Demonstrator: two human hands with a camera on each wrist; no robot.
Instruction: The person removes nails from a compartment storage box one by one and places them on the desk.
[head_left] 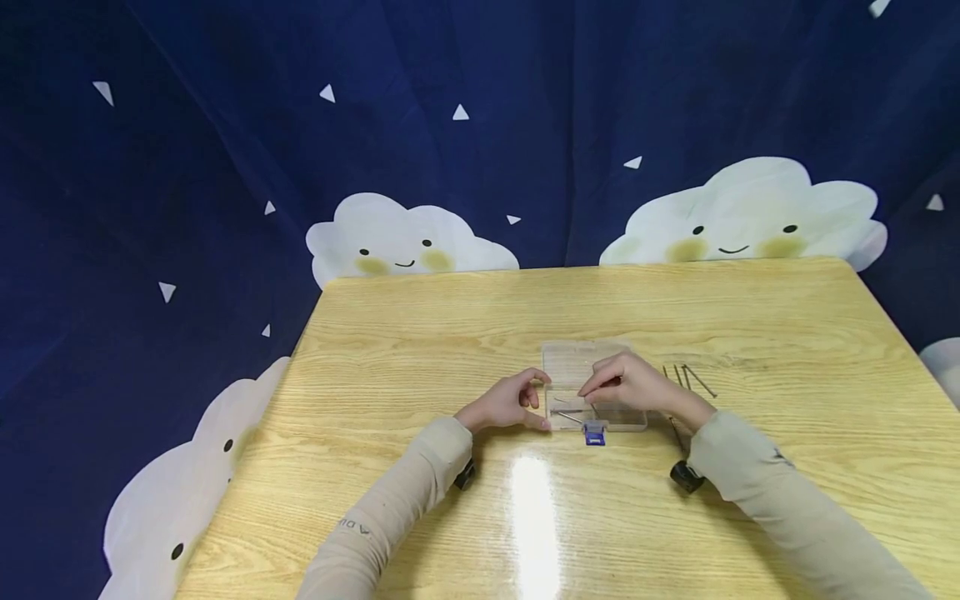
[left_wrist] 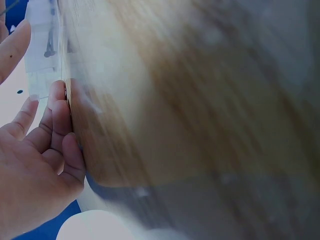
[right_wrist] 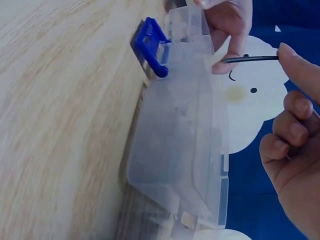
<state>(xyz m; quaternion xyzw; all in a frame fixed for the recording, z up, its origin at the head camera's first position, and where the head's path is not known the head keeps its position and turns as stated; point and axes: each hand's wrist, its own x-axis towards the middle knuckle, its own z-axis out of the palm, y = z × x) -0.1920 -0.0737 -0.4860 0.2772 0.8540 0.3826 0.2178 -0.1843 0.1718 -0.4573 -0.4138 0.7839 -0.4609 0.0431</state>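
A clear plastic box [head_left: 627, 419] lies on the table, lid [head_left: 567, 362] tipped back and a blue latch [head_left: 595, 434] hanging at its front. My left hand [head_left: 512, 403] grips the box's left end, thumb at the front corner and index finger at the back corner; the other fingers curl beside it. Over the box, my right hand [head_left: 628, 382] pinches a thin dark nail [right_wrist: 250, 59] by one end with its fingertips. Some nails [head_left: 570, 416] lie inside the left part of the box. The box's middle is partly hidden by my right hand.
Several long nails [head_left: 699, 381] lie loose on the wooden table [head_left: 420, 333] to the right of the box, one partly under my right wrist. A dark blue curtain with clouds [head_left: 412, 242] hangs behind the table's back edge.
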